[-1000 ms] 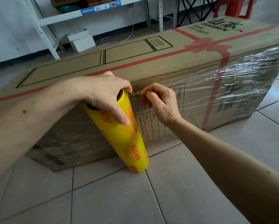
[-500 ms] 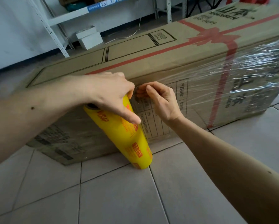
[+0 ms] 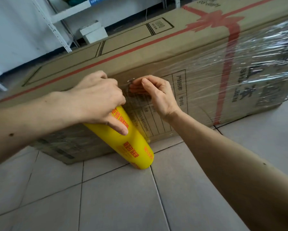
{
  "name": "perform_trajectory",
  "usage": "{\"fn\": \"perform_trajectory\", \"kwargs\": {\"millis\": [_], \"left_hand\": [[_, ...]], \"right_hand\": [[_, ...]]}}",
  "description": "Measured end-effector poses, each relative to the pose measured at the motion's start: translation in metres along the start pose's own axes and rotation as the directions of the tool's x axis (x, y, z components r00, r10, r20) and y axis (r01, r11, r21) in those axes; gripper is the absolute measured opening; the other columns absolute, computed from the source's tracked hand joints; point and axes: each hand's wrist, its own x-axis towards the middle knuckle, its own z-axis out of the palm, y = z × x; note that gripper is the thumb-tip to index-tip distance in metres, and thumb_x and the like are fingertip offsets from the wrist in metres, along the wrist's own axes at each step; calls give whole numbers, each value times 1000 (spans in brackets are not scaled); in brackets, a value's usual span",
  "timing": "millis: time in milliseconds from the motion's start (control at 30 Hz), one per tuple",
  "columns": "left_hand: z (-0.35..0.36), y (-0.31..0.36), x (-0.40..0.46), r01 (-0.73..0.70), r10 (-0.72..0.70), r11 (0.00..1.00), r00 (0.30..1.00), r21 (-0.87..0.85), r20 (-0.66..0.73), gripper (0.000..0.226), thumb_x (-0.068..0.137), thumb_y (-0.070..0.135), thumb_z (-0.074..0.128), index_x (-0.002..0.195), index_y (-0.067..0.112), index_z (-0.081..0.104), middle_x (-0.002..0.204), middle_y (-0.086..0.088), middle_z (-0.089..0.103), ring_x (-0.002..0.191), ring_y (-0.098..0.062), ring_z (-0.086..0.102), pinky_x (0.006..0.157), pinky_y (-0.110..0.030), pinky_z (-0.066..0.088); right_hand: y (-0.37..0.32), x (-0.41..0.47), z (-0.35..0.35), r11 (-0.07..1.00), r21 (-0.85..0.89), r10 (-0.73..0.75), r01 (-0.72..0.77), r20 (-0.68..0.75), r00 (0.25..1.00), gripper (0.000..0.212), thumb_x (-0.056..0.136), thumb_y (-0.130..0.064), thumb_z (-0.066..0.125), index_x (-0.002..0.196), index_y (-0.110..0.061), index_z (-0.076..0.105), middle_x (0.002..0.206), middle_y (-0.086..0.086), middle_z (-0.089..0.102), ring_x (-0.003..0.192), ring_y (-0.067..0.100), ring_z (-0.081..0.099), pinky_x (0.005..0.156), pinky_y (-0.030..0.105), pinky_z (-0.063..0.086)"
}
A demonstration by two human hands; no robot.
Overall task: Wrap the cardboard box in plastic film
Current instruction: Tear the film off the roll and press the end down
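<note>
A long cardboard box [image 3: 140, 52] with a red ribbon print lies on the tiled floor. Clear plastic film [image 3: 260, 67] covers the right part of its front face. A yellow roll of film [image 3: 131, 144] leans tilted against the box front, its lower end on the floor. My left hand [image 3: 98, 99] grips the roll's upper end, index finger stretched down along it. My right hand [image 3: 156, 95] pinches the loose film edge against the box face just right of the roll's top.
White metal shelving [image 3: 56, 19] stands by the wall behind the box, with small white boxes [image 3: 93, 31] on the floor beside it. Open floor tiles [image 3: 123, 197] spread in front of the box.
The roll has tipped further to the left under my left hand. My right hand has stayed at the film edge by the roll's top, and the view has moved closer to the box.
</note>
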Motion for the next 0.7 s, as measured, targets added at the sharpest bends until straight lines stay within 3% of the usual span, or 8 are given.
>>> {"fn": "perform_trajectory", "kwargs": {"millis": [167, 300, 433, 533, 600, 700], "left_hand": [[-1, 21, 8, 1, 6, 991, 998, 132, -56, 92, 64, 94, 18, 106, 21, 55, 111, 3, 66, 108, -20, 57, 97, -37, 36], [1, 19, 9, -107, 112, 983, 993, 152, -24, 86, 68, 86, 10, 104, 23, 57, 110, 3, 67, 107, -21, 60, 94, -36, 40], [5, 15, 10, -180, 185, 962, 983, 207, -2, 79, 71, 84, 18, 103, 21, 52, 107, 2, 68, 105, -22, 62, 85, -35, 44], [13, 29, 13, -132, 118, 950, 991, 282, 64, 80, 80, 81, 34, 119, 13, 47, 117, -7, 62, 108, -27, 58, 90, -37, 42], [16, 45, 15, -53, 31, 952, 997, 302, 76, 83, 88, 76, 29, 127, 5, 46, 122, -15, 58, 109, -32, 55, 95, -41, 38], [28, 56, 17, 129, -112, 959, 990, 251, -82, 73, 99, 61, 23, 128, -1, 51, 113, -17, 64, 102, -33, 59, 102, -44, 37]], "right_hand": [[6, -15, 0, 993, 67, 94, -95, 17, 995, 36, 95, -24, 47, 98, 3, 70, 97, 18, 72, 91, 26, 72, 89, 41, 57], [11, -10, 5, 987, 91, 138, -135, -20, 990, 46, 93, -43, 48, 94, -5, 73, 99, 20, 74, 96, 32, 72, 94, 50, 54], [11, -9, 3, 980, 128, 155, -150, -31, 987, 45, 97, -39, 43, 89, -7, 73, 97, 21, 74, 96, 34, 72, 95, 53, 52], [8, -15, 2, 974, 139, 179, -177, -1, 984, 49, 99, -38, 40, 93, -2, 72, 98, 23, 73, 98, 34, 71, 96, 49, 53], [5, -18, 2, 971, 148, 192, -188, -7, 981, 50, 101, -35, 38, 94, 1, 71, 99, 24, 73, 99, 34, 70, 95, 45, 54], [4, -19, 3, 974, 122, 194, -190, -18, 981, 52, 104, -32, 36, 97, 6, 70, 100, 25, 72, 99, 34, 70, 94, 43, 55]]}}
